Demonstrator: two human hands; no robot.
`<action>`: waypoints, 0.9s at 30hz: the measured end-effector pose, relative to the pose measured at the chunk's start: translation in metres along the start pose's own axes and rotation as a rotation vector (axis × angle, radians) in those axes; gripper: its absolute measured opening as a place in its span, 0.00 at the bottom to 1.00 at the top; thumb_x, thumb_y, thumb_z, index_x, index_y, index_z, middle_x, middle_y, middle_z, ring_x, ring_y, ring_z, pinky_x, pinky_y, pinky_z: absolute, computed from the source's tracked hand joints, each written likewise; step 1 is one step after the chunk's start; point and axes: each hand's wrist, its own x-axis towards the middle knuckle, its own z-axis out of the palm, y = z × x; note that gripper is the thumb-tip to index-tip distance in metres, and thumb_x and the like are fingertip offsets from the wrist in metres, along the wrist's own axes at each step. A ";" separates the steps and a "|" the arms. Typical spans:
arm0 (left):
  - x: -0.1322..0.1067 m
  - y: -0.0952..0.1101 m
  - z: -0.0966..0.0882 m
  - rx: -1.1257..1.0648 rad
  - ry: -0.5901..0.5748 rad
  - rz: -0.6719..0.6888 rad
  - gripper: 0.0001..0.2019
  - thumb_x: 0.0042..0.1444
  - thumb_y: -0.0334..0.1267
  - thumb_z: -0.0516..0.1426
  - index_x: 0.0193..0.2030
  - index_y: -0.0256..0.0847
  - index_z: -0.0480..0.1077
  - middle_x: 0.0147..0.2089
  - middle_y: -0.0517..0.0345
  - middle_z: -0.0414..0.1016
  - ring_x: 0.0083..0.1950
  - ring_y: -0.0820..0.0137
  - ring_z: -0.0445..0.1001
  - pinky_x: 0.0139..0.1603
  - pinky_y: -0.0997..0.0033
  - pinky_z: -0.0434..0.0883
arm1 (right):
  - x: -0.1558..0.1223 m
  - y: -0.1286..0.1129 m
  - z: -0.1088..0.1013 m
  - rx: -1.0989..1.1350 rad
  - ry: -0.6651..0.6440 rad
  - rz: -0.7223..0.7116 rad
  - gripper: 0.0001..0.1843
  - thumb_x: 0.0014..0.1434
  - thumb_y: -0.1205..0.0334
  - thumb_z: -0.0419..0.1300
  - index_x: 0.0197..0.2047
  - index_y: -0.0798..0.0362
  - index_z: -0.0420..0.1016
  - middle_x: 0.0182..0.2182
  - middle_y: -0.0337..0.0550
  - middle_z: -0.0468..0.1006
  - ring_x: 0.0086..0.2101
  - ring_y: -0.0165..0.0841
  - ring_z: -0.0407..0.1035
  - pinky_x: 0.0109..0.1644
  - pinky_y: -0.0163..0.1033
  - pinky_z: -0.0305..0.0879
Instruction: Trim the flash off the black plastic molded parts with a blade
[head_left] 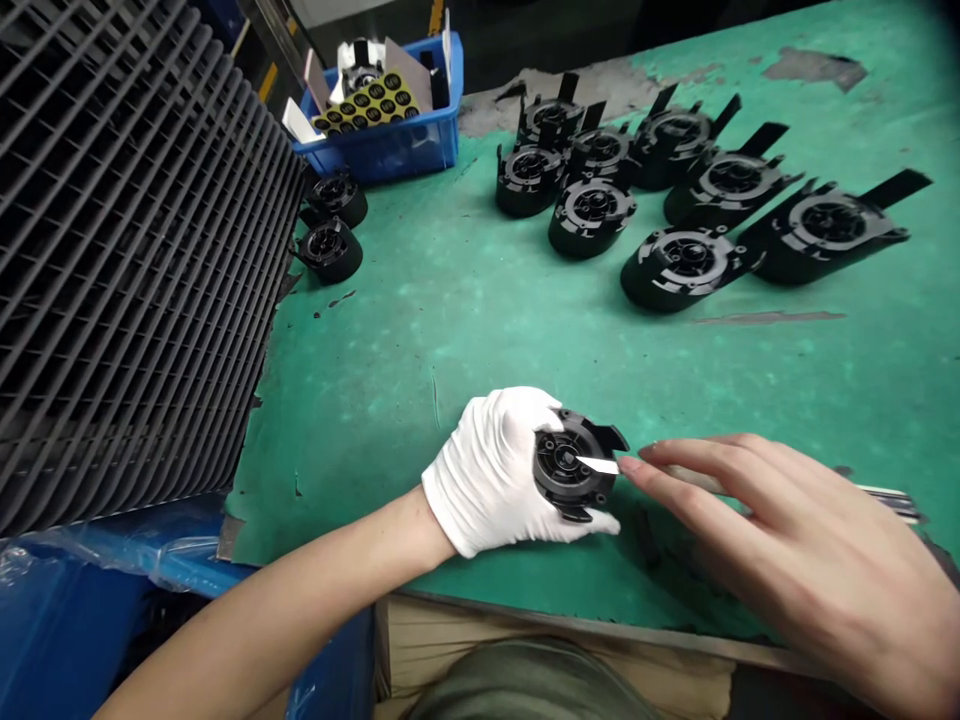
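My left hand, in a white glove, is wrapped round a round black plastic housing. The housing's ribbed, ringed face is turned up towards me, and the glove hides its left side. Bare, my right hand is closed on a craft knife, with the pale handle partly hidden by the fingers. Its pointed, shiny blade reaches left over the housing's face, the tip close to the central hub. Whether the tip touches the plastic I cannot tell.
Several similar black housings stand at the back right of the green worktop, and two more at the left. A blue bin holds yellow sticker sheets. Stacked black grilles rise along the left edge.
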 end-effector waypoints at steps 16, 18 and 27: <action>0.002 0.003 -0.001 -0.062 0.016 -0.069 0.40 0.54 0.81 0.84 0.57 0.49 0.93 0.50 0.47 0.95 0.51 0.44 0.96 0.58 0.44 0.93 | -0.001 -0.017 0.000 -0.073 0.011 -0.004 0.31 0.84 0.68 0.55 0.82 0.42 0.80 0.67 0.58 0.92 0.55 0.56 0.87 0.59 0.63 0.83; 0.003 0.003 -0.001 -0.064 0.010 -0.067 0.39 0.55 0.80 0.84 0.56 0.48 0.93 0.49 0.48 0.94 0.49 0.45 0.95 0.57 0.44 0.93 | 0.000 -0.019 0.000 -0.084 0.004 -0.006 0.31 0.83 0.70 0.55 0.82 0.43 0.79 0.67 0.58 0.92 0.55 0.57 0.86 0.58 0.62 0.81; -0.003 -0.002 0.006 0.057 0.040 -0.056 0.43 0.54 0.84 0.82 0.58 0.48 0.91 0.54 0.44 0.91 0.57 0.43 0.93 0.57 0.46 0.93 | 0.025 -0.025 0.001 -0.199 0.070 -0.071 0.26 0.83 0.71 0.53 0.73 0.46 0.84 0.59 0.56 0.93 0.47 0.52 0.83 0.50 0.57 0.76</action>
